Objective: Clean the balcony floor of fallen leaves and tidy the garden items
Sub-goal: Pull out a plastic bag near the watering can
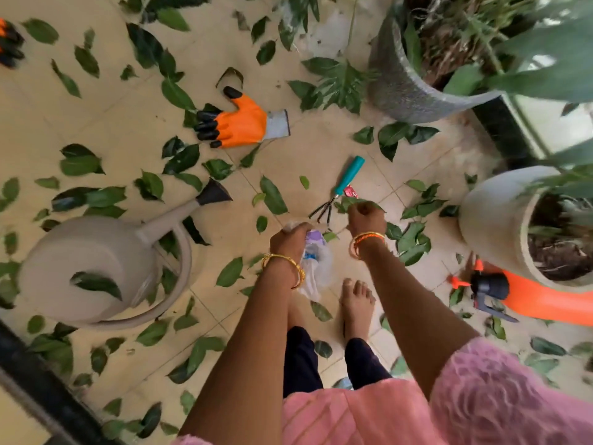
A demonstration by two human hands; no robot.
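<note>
Green fallen leaves (272, 195) lie scattered over the beige tiled floor. My left hand (290, 240) grips a crumpled clear plastic bag (316, 261) that hangs below it. My right hand (365, 218) is curled round a bunch of green leaves (353, 200) at the centre. Just beyond my hands lies a small hand rake with a teal handle (348, 175). An orange and black garden glove (239, 122) lies farther up on the floor.
A beige watering can (96, 261) stands at left. Two grey plant pots (401, 88) (491, 216) stand at right, with an orange spray bottle (519, 297) lying beside the nearer one. Another glove (9, 43) shows at the top left edge. A dark threshold (38, 383) runs along the bottom left.
</note>
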